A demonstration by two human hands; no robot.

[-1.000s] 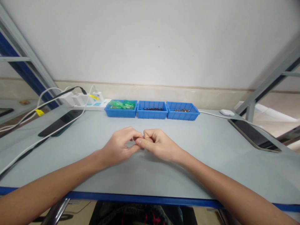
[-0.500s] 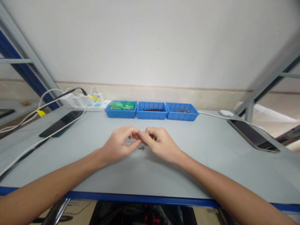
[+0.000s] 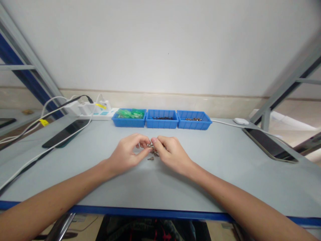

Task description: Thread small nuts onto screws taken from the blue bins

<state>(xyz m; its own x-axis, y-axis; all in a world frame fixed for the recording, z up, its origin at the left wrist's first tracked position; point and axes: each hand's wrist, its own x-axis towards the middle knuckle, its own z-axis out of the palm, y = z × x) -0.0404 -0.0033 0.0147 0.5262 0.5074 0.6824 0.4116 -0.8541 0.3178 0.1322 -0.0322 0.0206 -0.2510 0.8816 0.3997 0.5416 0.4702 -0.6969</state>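
Observation:
Several small metal parts [image 3: 154, 152], like screws, show between my two hands over the middle of the grey table. My left hand [image 3: 131, 149] has thumb and fingertips closed on a small metal part at the left of this cluster. The curled fingers of my right hand [image 3: 170, 150] are closed around more of the small metal parts, its thumb on top. One loose metal screw [image 3: 150, 158] lies on the table just below the fingertips.
Behind the hands stand three blue bins: one with green bags [image 3: 130, 113], one with dark screws [image 3: 163, 118], one with brassy parts [image 3: 193, 119]. A phone [image 3: 66, 133] and cables lie left, another phone [image 3: 269, 144] and a white case [image 3: 241, 121] right.
My right thumb has lifted slightly, and more metal parts now show between the hands. The fingertips have moved a little apart. The bins and phones stay in place.

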